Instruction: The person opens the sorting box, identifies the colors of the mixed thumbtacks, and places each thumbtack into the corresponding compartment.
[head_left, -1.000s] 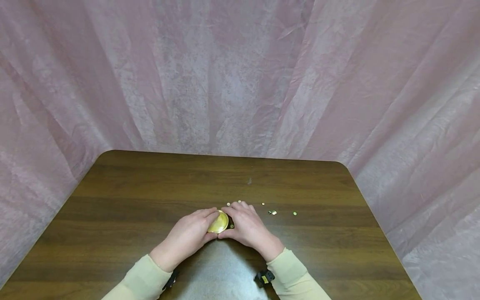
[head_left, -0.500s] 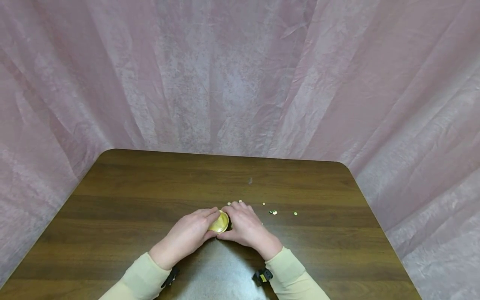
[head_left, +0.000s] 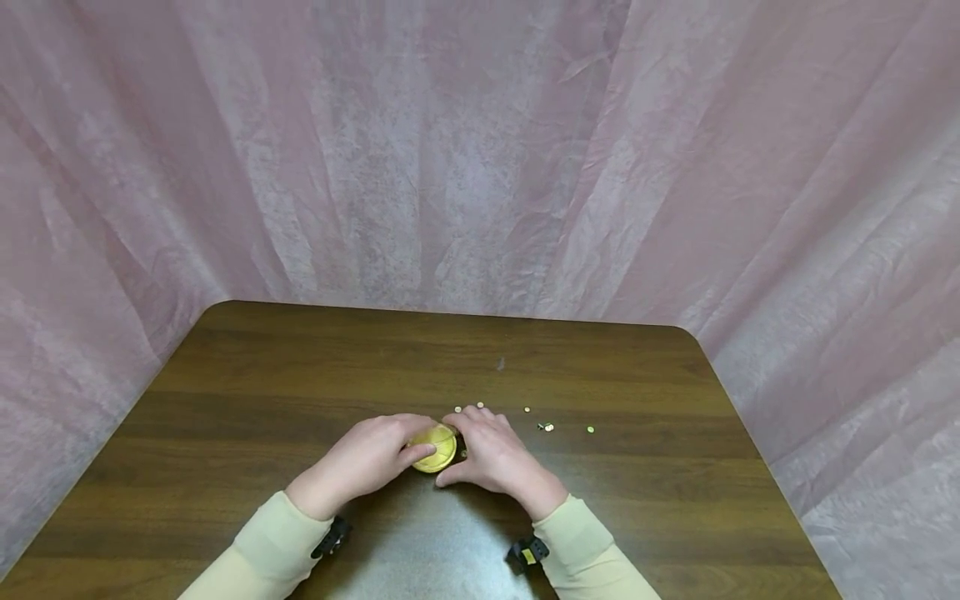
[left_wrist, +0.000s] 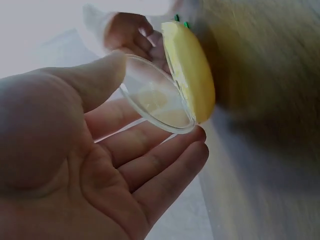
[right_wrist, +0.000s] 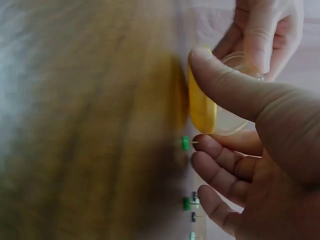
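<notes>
A round yellow case (head_left: 446, 461) with a hinged-looking clear lid (left_wrist: 155, 100) lies low over the table between both hands. My left hand (head_left: 367, 454) pinches the clear lid between thumb and fingers, and the lid stands tilted away from the yellow base (left_wrist: 192, 75). On the other side my right hand (head_left: 491, 450) holds the base by its edge, thumb on one side and fingers on the other. Thumbtacks lie close to the right fingers, among them a green thumbtack (right_wrist: 185, 143) with its pin pointing up. What the case contains is hidden.
Several thumbtacks are scattered beyond and right of the right hand, including one thumbtack (head_left: 590, 430) farthest right and another thumbtack (head_left: 527, 410) farther back. The brown wooden table (head_left: 300, 358) ends at a pink curtain (head_left: 480, 167).
My left hand has drawn slightly left, and its thumb has moved from the case's near edge onto the lid. The right hand stays almost in place.
</notes>
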